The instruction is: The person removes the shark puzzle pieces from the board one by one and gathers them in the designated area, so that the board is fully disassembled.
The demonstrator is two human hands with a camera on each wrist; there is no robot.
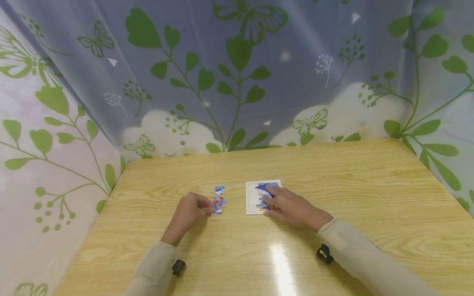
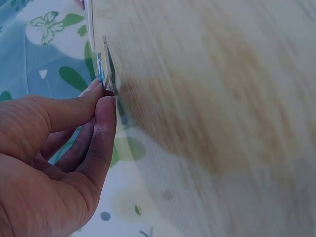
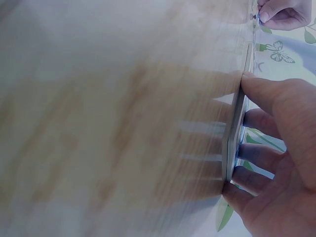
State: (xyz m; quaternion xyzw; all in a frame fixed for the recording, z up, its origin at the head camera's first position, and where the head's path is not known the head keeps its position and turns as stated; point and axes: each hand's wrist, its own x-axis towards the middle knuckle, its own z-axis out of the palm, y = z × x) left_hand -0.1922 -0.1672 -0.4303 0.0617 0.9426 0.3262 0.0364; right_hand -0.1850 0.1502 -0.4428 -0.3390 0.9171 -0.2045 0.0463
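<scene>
Left hand pinching jigsaw strip, right hand gripping puzzle board

Left hand (image 1: 190, 209): thumb and fingertips together, clamped on the edge of the jigsaw strip (image 1: 219, 191). Strip sits left of the board, apart from it. Long narrow shape, knobbed interlocking outline, glossy print of a cartoon figure in a blue cap with red and blue below. Cannot tell if it's one part or several joined. From the left wrist, the pinched part looks thin and flat, pale wood-coloured edge, tilted at the bench surface with a dark shadow line beside it.

Right hand (image 1: 292, 207): palm down, fingers bent and slightly spread, clamped across the puzzle board (image 1: 252, 201). Thumb on one edge, little finger at another, the rest over the printed face. Board is a thin, squarish slab, white raised rim, side edge looks layered. Left part of the recess is bare white; blue print to the right, partly hidden by fingers.

Bench (image 1: 370, 185): yellowish wood grain, smooth, bright glare streak near the front. Behind it, a softly creased fabric curtain (image 1: 203, 33), blue-grey with green leaves and butterflies. Both sleeves (image 1: 363, 250) are plain beige cloth.
</scene>
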